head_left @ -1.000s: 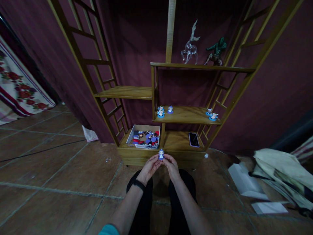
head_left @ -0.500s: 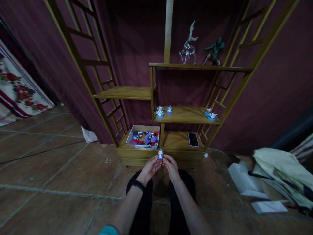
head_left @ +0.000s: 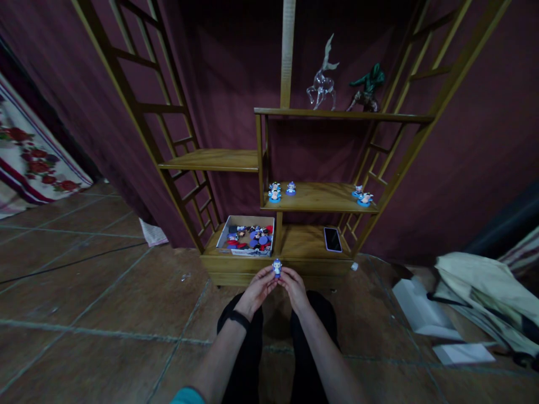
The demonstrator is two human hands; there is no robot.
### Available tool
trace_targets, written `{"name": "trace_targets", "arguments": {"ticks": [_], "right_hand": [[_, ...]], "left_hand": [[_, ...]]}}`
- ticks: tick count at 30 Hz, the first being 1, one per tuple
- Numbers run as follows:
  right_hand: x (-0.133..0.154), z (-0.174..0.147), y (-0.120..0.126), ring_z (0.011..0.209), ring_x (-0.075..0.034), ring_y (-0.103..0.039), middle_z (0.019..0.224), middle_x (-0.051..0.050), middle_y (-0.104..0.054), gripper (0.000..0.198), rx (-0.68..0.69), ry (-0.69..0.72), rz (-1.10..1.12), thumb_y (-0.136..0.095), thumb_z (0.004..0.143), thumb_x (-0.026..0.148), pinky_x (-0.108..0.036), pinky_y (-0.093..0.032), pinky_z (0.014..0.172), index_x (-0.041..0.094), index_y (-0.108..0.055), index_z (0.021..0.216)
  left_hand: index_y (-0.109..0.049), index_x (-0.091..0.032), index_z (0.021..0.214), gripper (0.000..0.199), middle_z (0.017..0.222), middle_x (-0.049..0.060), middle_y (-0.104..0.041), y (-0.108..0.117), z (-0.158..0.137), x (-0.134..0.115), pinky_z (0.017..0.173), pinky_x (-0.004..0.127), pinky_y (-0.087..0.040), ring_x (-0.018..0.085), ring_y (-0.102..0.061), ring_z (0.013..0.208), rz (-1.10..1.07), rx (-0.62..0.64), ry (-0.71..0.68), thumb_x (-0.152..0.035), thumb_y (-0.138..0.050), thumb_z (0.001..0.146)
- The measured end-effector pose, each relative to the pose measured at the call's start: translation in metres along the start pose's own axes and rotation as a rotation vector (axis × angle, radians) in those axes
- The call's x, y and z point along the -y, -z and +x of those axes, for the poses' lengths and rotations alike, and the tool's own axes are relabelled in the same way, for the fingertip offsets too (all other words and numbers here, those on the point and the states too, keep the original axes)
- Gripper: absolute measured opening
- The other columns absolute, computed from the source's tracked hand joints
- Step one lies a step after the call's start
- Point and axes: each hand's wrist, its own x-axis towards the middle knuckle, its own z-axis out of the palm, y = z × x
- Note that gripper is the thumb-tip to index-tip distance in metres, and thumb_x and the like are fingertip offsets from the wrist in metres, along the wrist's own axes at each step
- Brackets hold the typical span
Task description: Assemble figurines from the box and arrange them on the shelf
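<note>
A small purple-and-white figurine (head_left: pixel 277 267) stands upright between my hands, in front of the shelf's lower edge. My left hand (head_left: pixel 257 290) grips its left side with the fingertips. On the other side my right hand (head_left: pixel 294 287) pinches it too. Just beyond lies an open cardboard box (head_left: pixel 223 240) with a jumble of red, purple and dark figurines in it. A similar purple figurine (head_left: pixel 291 188) is on the middle shelf, beside blue-based figurines (head_left: pixel 274 194). More blue-based figurines (head_left: pixel 364 198) stand at that shelf's right end.
The wooden shelf unit (head_left: pixel 227 159) fills the middle. A phone (head_left: pixel 332 239) lies on its bottom board. Higher up stand a clear glass deer (head_left: pixel 322 84) and a dark green statue (head_left: pixel 369 90). White boxes (head_left: pixel 425 311) and a pale bag (head_left: pixel 480 278) lie on the floor at right.
The figurine in my hands sits very slightly lower in the picture, still held by both hands. The view has shifted a little; the shelf things have not moved.
</note>
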Motion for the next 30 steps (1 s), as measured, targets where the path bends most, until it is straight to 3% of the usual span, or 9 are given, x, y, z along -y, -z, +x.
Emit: {"name": "trace_targets", "arguments": {"ticks": [9, 16, 21, 30], "right_hand": [[-0.0069, 0.0042, 0.0053, 0.087, -0.02, -0.06, 0.093, -0.005, -0.066, 0.029, 0.025, 0.034, -0.001, -0.069, 0.061, 0.028, -0.033, -0.048, 0.076, 0.019, -0.063, 0.089], [-0.0062, 0.0062, 0.0084, 0.09, -0.02, -0.059, 0.095, -0.004, -0.065, 0.037, -0.015, 0.132, -0.056, -0.066, 0.063, 0.024, -0.033, -0.047, 0.077, 0.022, -0.061, 0.1], [-0.0042, 0.0075, 0.0084, 0.087, -0.019, -0.06, 0.092, -0.003, -0.066, 0.035, -0.028, 0.135, -0.097, -0.065, 0.062, 0.022, -0.034, -0.046, 0.08, 0.021, -0.062, 0.097], [0.0001, 0.006, 0.0076, 0.087, -0.021, -0.06, 0.089, -0.004, -0.067, 0.036, -0.013, 0.094, -0.095, -0.07, 0.059, 0.028, -0.035, -0.047, 0.078, 0.021, -0.063, 0.093]], "left_hand": [[-0.056, -0.019, 0.112, 0.049, 0.088, 0.005, -0.066, 0.0008, 0.0009, 0.0008, 0.067, 0.019, -0.048, 0.01, -0.063, 0.071, 0.005, -0.006, -0.026, -0.007, -0.068, 0.066], [-0.059, -0.017, 0.107, 0.039, 0.09, 0.007, -0.067, 0.0007, 0.0006, -0.0008, 0.067, 0.02, -0.048, 0.01, -0.063, 0.071, 0.014, -0.021, 0.016, -0.012, -0.067, 0.069], [-0.061, -0.016, 0.105, 0.04, 0.096, 0.007, -0.066, -0.0015, -0.0006, -0.0021, 0.069, 0.019, -0.048, 0.01, -0.063, 0.074, 0.031, 0.005, 0.002, -0.01, -0.068, 0.066], [-0.062, -0.016, 0.1, 0.034, 0.09, 0.006, -0.067, -0.0015, -0.001, -0.0009, 0.067, 0.018, -0.048, 0.01, -0.063, 0.072, 0.028, -0.023, -0.015, -0.012, -0.069, 0.066]]}}
